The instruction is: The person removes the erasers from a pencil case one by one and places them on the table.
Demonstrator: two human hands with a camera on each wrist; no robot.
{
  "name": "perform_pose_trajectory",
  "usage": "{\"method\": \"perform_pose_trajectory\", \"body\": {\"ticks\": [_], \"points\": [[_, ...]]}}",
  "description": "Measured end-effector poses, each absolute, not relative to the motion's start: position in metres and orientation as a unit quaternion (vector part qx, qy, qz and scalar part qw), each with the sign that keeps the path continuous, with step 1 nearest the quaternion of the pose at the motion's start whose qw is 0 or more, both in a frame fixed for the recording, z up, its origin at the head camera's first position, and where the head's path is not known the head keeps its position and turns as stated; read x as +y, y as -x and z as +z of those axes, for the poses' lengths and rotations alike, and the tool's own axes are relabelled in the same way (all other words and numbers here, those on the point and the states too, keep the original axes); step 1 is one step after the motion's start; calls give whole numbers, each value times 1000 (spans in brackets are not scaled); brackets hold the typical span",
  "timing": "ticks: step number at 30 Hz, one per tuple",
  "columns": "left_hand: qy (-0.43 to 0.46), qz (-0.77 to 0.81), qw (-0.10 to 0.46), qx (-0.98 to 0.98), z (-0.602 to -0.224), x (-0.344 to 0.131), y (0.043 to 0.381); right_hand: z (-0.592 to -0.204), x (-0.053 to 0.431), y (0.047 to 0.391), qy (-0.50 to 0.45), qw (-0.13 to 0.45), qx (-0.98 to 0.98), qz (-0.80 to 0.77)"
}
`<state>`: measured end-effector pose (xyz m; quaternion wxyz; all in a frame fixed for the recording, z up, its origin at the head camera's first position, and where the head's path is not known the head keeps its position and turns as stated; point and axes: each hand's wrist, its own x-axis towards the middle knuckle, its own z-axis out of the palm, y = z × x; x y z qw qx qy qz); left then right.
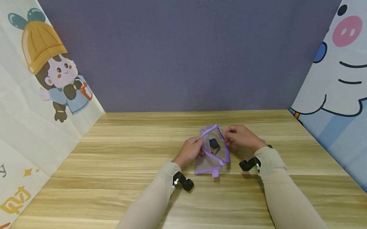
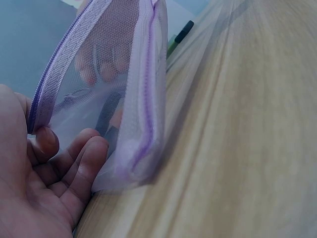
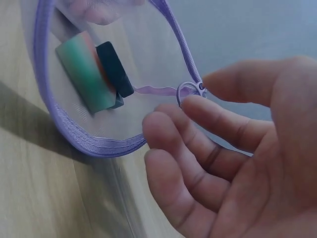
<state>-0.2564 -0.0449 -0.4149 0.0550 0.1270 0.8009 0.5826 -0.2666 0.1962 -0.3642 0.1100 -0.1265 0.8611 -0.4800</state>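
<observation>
A see-through mesh zipper pouch (image 1: 205, 167) with purple edging lies on the table, its mouth spread wide. My left hand (image 1: 189, 150) grips the left side of the opening, the zipper band (image 2: 43, 101) caught between thumb and index finger. At the opposite side, my right hand (image 1: 241, 138) pinches the zipper pull (image 3: 199, 89) with thumb and index finger, a small ring hanging there; the other fingers curl loosely below. Inside the pouch sit a dark block (image 3: 115, 68) and a green and orange piece (image 3: 86, 74), partly overlapping.
The wood-grain table (image 1: 107, 184) stretches out around the pouch. A dark grey panel (image 1: 181, 54) rises at the back, with cartoon-printed sheets on the left (image 1: 16, 100) and right (image 1: 348, 132). Black camera mounts (image 1: 186, 183) sit on both wrists.
</observation>
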Motion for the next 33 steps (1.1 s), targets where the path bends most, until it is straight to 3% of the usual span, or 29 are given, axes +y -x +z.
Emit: {"method": "perform_pose_trajectory", "body": {"ticks": [33], "points": [[-131, 585, 59, 798, -415, -43, 258, -361, 178, 270, 136, 104, 902, -396]]}}
